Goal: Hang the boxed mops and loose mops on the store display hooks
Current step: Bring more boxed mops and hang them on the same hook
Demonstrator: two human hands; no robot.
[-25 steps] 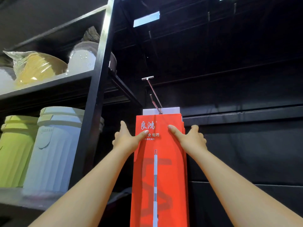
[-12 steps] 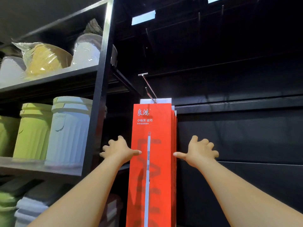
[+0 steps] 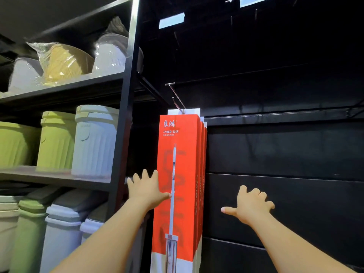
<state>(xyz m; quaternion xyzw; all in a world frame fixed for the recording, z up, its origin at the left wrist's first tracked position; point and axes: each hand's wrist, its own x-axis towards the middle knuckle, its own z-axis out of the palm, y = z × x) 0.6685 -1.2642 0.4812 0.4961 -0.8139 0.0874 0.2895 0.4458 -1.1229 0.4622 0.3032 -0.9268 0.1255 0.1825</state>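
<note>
Dark wall panels (image 3: 275,150) are backing red boxed mops (image 3: 178,174), which are hanging centre-frame from a metal display hook (image 3: 177,97). The left hand (image 3: 146,191), fingers spread, is touching the front box's left edge. The right hand (image 3: 250,208) is hovering lower right, fingers released. Plastic bins (image 3: 94,142) are sitting at left.

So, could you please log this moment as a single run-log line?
state: boxed mops hanging on hook | left hand: open, at boxes' left edge | right hand: open, clear of boxes
</note>
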